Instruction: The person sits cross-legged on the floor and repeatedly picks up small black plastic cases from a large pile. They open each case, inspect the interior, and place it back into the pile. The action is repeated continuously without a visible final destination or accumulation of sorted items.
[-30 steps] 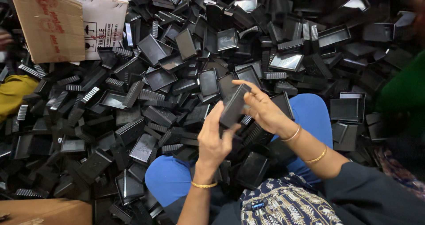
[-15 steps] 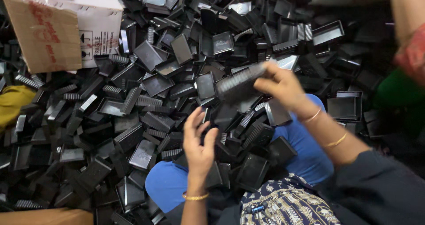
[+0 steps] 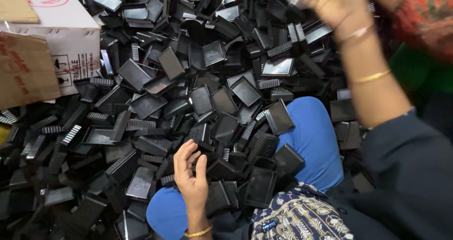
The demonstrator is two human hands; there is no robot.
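The left hand (image 3: 191, 176) hovers low over the heap of black plastic trays (image 3: 203, 98), just in front of the person's blue-clad knee (image 3: 309, 141). Its palm faces sideways, the fingers loosely curled and a little spread, the thumb standing apart; it grips nothing. The fingertips come close to the ribbed black pieces lying beside the knee, though whether they actually touch is not clear. A thin gold bangle (image 3: 198, 232) circles that wrist, nearer the viewer than the knee.

The right hand (image 3: 337, 1) is raised far above the knee, at the upper edge of the view, and is blurred. The fingers seem bunched, but whether they hold a tray cannot be told. Two bangles (image 3: 370, 77) sit on that forearm, which slopes down into a dark sleeve (image 3: 406, 174) to the right of the knee.

The trays are shallow, rectangular, some with comb-like ribbed edges, piled in disorder on all sides of the knee and partly over it. One tray (image 3: 279, 117) leans on the knee's upper left side; another (image 3: 258, 185) rests against its lower left side.

A cardboard box (image 3: 56, 46) stands well to the left of the knee, beyond the heap, its flap (image 3: 26, 67) folded outward. Patterned fabric (image 3: 297, 216) lies just below the knee.
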